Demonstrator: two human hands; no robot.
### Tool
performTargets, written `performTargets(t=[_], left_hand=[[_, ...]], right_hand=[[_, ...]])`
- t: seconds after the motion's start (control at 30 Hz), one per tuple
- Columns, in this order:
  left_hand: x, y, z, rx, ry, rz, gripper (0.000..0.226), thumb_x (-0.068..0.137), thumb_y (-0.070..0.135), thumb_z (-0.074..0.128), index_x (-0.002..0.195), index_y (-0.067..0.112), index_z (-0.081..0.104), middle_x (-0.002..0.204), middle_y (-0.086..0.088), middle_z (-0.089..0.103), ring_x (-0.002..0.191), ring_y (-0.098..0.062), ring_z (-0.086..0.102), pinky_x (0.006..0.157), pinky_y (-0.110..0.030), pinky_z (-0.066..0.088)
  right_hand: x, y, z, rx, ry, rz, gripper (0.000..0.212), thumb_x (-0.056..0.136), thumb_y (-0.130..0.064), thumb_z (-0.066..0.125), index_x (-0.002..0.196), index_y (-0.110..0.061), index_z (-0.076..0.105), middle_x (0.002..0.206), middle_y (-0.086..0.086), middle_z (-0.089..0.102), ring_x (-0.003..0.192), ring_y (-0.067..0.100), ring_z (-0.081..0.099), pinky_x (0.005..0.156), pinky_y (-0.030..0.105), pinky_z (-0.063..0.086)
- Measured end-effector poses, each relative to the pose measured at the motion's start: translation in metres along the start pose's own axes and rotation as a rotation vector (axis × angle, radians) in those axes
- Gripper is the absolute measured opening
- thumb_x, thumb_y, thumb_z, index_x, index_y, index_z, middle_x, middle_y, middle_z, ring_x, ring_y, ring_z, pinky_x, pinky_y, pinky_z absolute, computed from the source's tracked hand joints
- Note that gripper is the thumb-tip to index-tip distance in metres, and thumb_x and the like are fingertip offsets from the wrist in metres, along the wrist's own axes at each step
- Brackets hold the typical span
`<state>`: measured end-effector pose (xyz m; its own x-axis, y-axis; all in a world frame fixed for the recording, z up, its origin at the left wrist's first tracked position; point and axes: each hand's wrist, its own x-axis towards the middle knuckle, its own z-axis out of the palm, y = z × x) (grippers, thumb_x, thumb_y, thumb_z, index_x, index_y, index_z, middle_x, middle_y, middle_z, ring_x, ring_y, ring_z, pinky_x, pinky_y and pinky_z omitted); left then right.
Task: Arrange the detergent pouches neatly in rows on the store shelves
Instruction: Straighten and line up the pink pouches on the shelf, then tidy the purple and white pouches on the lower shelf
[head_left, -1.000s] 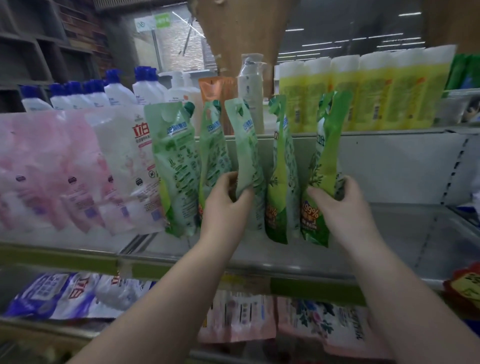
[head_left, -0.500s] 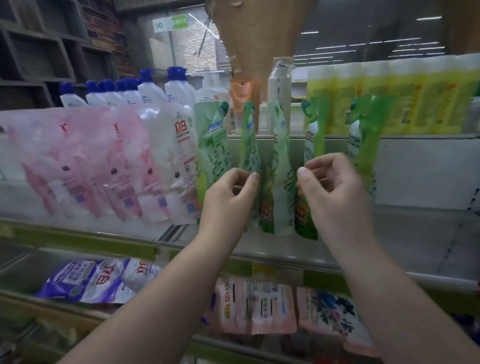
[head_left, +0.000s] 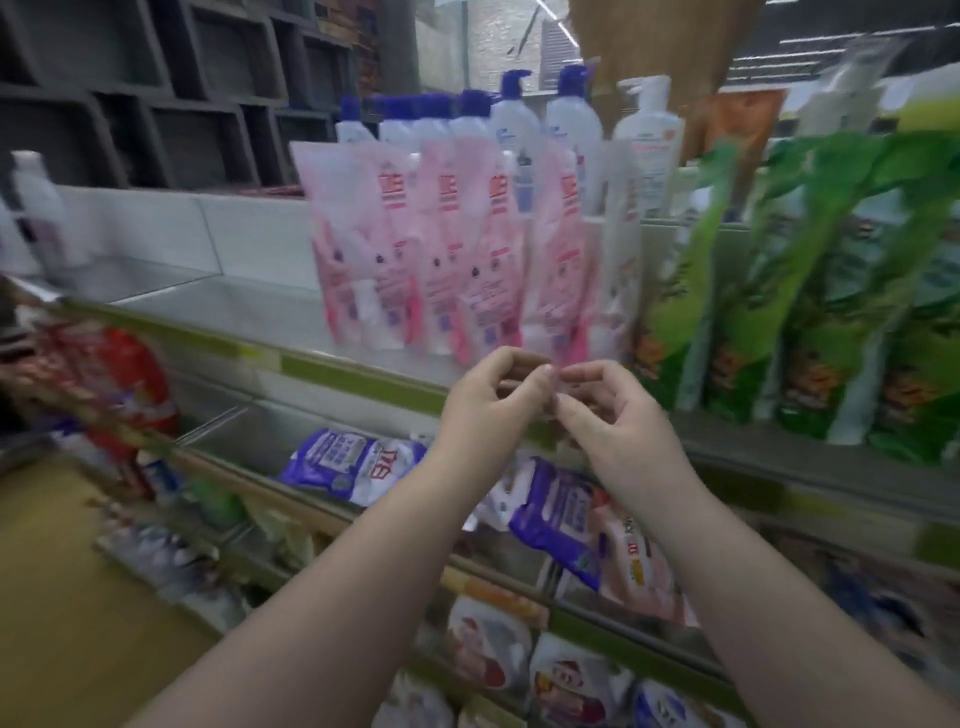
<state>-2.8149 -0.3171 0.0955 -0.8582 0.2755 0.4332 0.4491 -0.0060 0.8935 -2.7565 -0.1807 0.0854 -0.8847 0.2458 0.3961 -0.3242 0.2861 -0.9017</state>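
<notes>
Several pink detergent pouches (head_left: 441, 249) stand upright in a row on the middle shelf (head_left: 358, 371). A white pouch (head_left: 621, 260) stands right of them, then a row of green pouches (head_left: 810, 291). My left hand (head_left: 488, 402) and my right hand (head_left: 610, 421) are close together in front of the shelf edge, just below the bottom of the rightmost pink pouch. Both have curled fingers, fingertips nearly meeting, and I see nothing held. The picture is blurred, so contact with the pouch is unclear.
White pump bottles with blue caps (head_left: 514, 124) stand on the top shelf behind the pouches. Purple and white bags (head_left: 353, 460) lie on the shelf below, with more packs lower down. The middle shelf left of the pink pouches is bare metal. Red packs (head_left: 130, 379) sit at far left.
My view and both hands have swung left, away from the green pouches to the pink ones. The hands let go of the green pouches and came together with curled fingers.
</notes>
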Motion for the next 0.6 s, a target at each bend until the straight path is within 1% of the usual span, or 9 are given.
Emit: performTargets(t=[0.07,0.1,0.17,0.23,0.3,0.37,0.43,0.53,0.6], left_hand=[[-0.007,-0.014,-0.040,-0.019,0.003,-0.029,0.007,0.094,0.021,0.068,0.090,0.026,0.071,0.078,0.010,0.071,0.078,-0.006,0.066,0.073,-0.023,0.052],[-0.010,-0.020,-0.060,-0.039,0.006,-0.051,0.004,0.091,0.025,0.068,0.091,0.027,0.071,0.081,0.009,0.072,0.081,-0.008,0.067,0.075,-0.025,0.053],[-0.017,-0.033,-0.097,-0.067,0.022,-0.097,0.008,0.084,0.033,0.067,0.090,0.028,0.071,0.084,0.007,0.074,0.084,-0.011,0.069,0.079,-0.031,0.057],[-0.025,-0.049,-0.132,-0.054,0.034,-0.134,0.010,0.083,0.036,0.067,0.089,0.030,0.071,0.080,0.010,0.075,0.082,-0.009,0.071,0.080,-0.029,0.058],[-0.032,-0.062,-0.164,-0.054,0.033,-0.165,0.011,0.084,0.036,0.066,0.093,0.031,0.071,0.080,0.014,0.076,0.078,-0.002,0.071,0.072,-0.019,0.056],[-0.037,-0.075,-0.192,-0.052,0.047,-0.204,0.010,0.087,0.034,0.066,0.096,0.031,0.071,0.082,0.017,0.076,0.077,0.001,0.071,0.066,-0.014,0.052],[-0.041,-0.089,-0.217,-0.043,0.069,-0.248,0.008,0.091,0.031,0.067,0.097,0.030,0.071,0.082,0.018,0.076,0.077,0.003,0.070,0.066,-0.010,0.049],[-0.044,-0.110,-0.243,0.020,0.093,-0.289,0.007,0.092,0.034,0.066,0.094,0.034,0.072,0.085,0.020,0.075,0.081,0.005,0.068,0.068,-0.009,0.048],[-0.043,-0.126,-0.254,0.047,0.101,-0.312,0.006,0.092,0.034,0.065,0.092,0.036,0.071,0.083,0.026,0.072,0.078,0.009,0.066,0.064,-0.005,0.045]], right_hand=[[-0.001,0.004,0.043,0.034,-0.034,0.038,0.008,0.094,-0.027,0.070,0.097,-0.034,0.067,0.095,0.001,0.076,0.092,0.024,0.074,0.078,0.043,0.061],[-0.002,0.004,0.064,0.035,-0.054,0.055,0.012,0.096,-0.020,0.069,0.098,-0.031,0.068,0.093,-0.002,0.076,0.090,0.019,0.074,0.074,0.035,0.060],[-0.002,0.006,0.106,0.023,-0.079,0.080,0.014,0.097,-0.012,0.067,0.097,-0.027,0.068,0.088,-0.008,0.076,0.083,0.011,0.072,0.070,0.024,0.055],[-0.003,0.007,0.145,0.024,-0.101,0.112,0.014,0.097,-0.009,0.065,0.097,-0.023,0.066,0.086,-0.008,0.076,0.080,0.010,0.069,0.071,0.028,0.055],[-0.003,0.010,0.180,0.032,-0.136,0.147,0.016,0.097,-0.008,0.063,0.096,-0.024,0.065,0.085,-0.008,0.077,0.081,0.013,0.068,0.073,0.033,0.052],[-0.003,0.015,0.211,0.039,-0.165,0.180,0.015,0.097,-0.011,0.064,0.096,-0.026,0.065,0.086,-0.007,0.077,0.083,0.017,0.068,0.075,0.037,0.050],[-0.003,0.021,0.236,0.038,-0.193,0.206,0.008,0.091,-0.023,0.069,0.097,-0.027,0.066,0.088,-0.007,0.077,0.083,0.015,0.068,0.075,0.036,0.051],[0.001,0.039,0.269,0.027,-0.205,0.264,0.019,0.077,-0.041,0.067,0.095,-0.035,0.068,0.090,-0.005,0.076,0.082,0.015,0.071,0.067,0.028,0.054],[0.006,0.056,0.286,0.028,-0.206,0.321,0.017,0.076,-0.044,0.067,0.092,-0.040,0.068,0.089,-0.003,0.077,0.085,0.019,0.074,0.067,0.032,0.056]])
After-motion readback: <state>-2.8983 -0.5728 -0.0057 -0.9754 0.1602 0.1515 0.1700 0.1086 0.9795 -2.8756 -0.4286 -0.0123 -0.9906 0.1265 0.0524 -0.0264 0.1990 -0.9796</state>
